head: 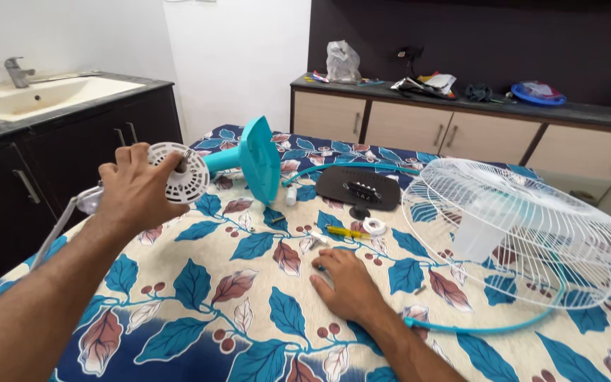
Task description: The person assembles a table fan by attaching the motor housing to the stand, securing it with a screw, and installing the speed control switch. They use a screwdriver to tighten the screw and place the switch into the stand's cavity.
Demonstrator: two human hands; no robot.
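Bed (199,297) with leaf-print sheet carries everything; fan is in pieces across it.

Largest: white wire fan guards (525,219), stacked, at the right edge, with the translucent blade partly visible under or inside them. A teal rim ring (482,329) loops round their near side. Black back cover (359,187) lies toward the far edge, centre. Small bits just in front of it: black knob, white ring (374,226), yellow-handled screwdriver (344,231).

Left hand (136,187) holds the teal motor unit (249,159) up above the left edge, grip clamped round its white vented round end (187,173), teal housing pointing away toward the far edge. Right hand (348,283) lies flat on the sheet near centre, fingers together, palm down, close to the screwdriver; cannot tell if anything is under it.

Step in hand, my read: working on the motor unit, with the right hand going for a tool or small part. Next move calls for a steady left hold and a precise pinch among the loose small parts.

Room: near half of the bed is open. Right side is crowded by the guards. Dark sink cabinet (72,141) sits close along the left edge, so little swing room there.
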